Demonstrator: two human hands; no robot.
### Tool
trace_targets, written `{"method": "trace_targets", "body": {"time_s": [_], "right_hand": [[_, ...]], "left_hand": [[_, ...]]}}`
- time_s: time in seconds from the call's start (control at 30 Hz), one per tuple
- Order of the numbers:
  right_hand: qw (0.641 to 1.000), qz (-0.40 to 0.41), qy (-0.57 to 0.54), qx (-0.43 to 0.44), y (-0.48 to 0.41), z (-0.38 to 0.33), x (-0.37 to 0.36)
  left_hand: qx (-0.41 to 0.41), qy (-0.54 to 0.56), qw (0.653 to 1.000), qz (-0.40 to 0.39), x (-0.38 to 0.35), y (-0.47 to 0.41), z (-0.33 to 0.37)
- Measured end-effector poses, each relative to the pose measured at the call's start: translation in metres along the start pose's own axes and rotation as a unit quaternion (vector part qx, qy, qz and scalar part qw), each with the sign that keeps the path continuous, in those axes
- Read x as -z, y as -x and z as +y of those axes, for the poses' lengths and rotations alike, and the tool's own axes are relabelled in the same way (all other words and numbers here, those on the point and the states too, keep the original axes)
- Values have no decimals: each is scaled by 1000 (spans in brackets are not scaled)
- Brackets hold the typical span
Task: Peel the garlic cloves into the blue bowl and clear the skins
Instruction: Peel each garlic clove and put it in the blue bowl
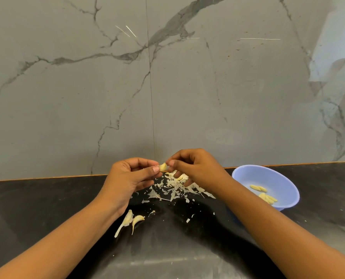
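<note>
Garlic clove (163, 167) held in the air between both hands, right above the heap of skins (175, 187); its long axis runs roughly left to right, one end in each hand. Left hand (127, 176) pinches the left end between thumb and curled fingers (156, 169); right hand (195, 168) pinches the right end in the same way, though whether it has flesh or loose skin I cannot tell.

Blue bowl (284, 183) stands on the table (47, 200) to the right, just beyond the right wrist and well apart from the left hand; so the right hand looks better placed to carry the clove over, once it is bare.

By count: one clove in hand; two unpeeled cloves (132, 219) side by side on the table under the left wrist; peeled cloves (265, 194) in the bowl in two small clusters, perhaps five or six, too close-packed to count exactly; skins in one loose heap with many stray flakes around it.
</note>
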State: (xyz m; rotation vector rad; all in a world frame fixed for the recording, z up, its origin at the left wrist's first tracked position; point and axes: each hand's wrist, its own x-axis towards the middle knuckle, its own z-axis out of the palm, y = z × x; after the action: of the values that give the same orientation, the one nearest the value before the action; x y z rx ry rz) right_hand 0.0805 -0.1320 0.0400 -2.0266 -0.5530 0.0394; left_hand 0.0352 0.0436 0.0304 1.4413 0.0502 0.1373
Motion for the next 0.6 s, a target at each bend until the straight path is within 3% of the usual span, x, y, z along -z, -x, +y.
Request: {"method": "trace_targets", "body": {"time_s": [0.1,0.27,0.4,0.6], "right_hand": [[998,0,-57,6,2,0,-5],[999,5,-43,28,2,2,-10],[997,1,-77,-4,3,3,-13],[985,-19,-152,-78,5,-4,-8]], "left_hand": [[-27,-52,998,-4,1,1,-2],[-14,-81,997,-4,1,-3,-6],[1,-75,997,-10,0,-3,-7],[-50,-81,995,-6,-2,0,-6]]}}
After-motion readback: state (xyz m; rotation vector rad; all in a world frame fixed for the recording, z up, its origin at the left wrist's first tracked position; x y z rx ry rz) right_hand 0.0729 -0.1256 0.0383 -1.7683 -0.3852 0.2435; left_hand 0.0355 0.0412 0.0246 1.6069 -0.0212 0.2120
